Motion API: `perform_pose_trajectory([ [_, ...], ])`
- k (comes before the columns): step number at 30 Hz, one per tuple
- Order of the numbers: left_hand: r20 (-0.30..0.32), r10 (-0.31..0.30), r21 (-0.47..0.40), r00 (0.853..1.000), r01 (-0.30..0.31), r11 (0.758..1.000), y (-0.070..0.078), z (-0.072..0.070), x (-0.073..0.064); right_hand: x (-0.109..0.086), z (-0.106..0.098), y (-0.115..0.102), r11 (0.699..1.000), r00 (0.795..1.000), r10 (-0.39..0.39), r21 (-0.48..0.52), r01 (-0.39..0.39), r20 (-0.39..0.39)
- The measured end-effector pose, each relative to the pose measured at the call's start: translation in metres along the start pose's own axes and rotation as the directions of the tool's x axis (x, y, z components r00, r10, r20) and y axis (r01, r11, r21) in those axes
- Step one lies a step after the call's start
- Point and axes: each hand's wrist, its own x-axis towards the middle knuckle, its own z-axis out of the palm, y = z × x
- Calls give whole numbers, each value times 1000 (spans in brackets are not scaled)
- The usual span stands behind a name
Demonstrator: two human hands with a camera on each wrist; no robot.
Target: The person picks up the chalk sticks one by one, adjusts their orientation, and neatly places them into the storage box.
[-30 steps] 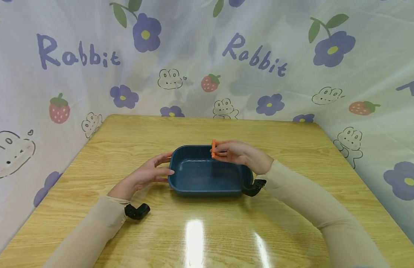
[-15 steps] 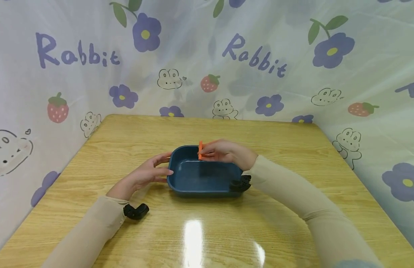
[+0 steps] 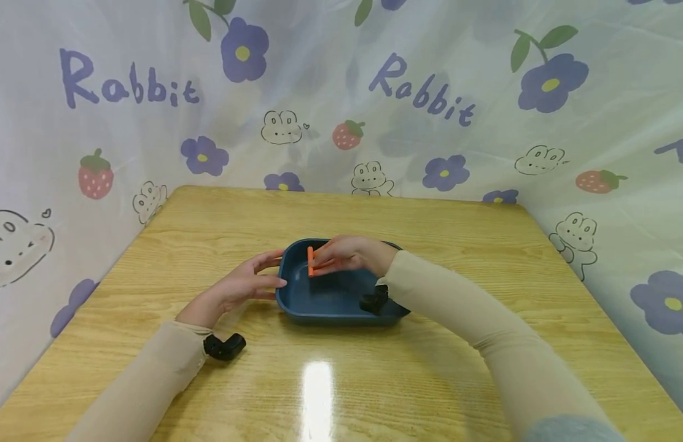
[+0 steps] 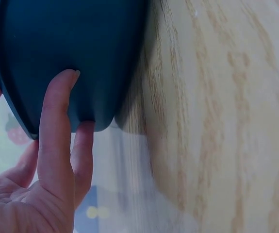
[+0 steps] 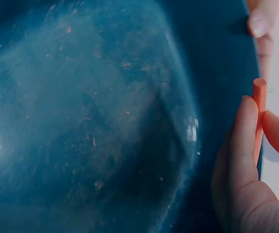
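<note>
A dark blue rectangular basin (image 3: 330, 317) with rounded corners sits on the table. My left hand (image 3: 239, 285) grips its left end, the thumb over the rim and the other fingers spread against the outer wall (image 4: 95, 43). My right hand (image 3: 352, 253) reaches over the basin and pinches a slim orange stick (image 3: 311, 263) between thumb and fingers. In the right wrist view the orange stick (image 5: 259, 90) shows a flat round end, close to the basin's left wall. The basin's right part is partly covered by the right forearm.
The wooden table (image 3: 231, 399) extends on all sides of the basin. A white patterned cloth (image 3: 330, 92) hangs behind it and along both sides. Black camera mounts (image 3: 225, 347) stick out from both wrists.
My right hand has moved left across the basin with the orange stick, and slightly lower toward its left end. The left hand has kept its place on the basin.
</note>
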Motion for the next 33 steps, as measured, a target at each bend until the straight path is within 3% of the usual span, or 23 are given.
perform_pose_trajectory([
  [9, 16, 3, -3, 1000, -3, 1000, 0, -1, 3, 23, 6, 3, 993, 995, 100, -56, -100, -4],
  [16, 4, -1, -6, 1000, 1, 1000, 2, -1, 4, 31, 15, 7, 983, 986, 156, -88, -160, -58],
  [33, 1, -3, -12, 1000, 3, 1000, 3, -4, 2, 25, 10, 0, 987, 989, 149, -65, -149, -14],
])
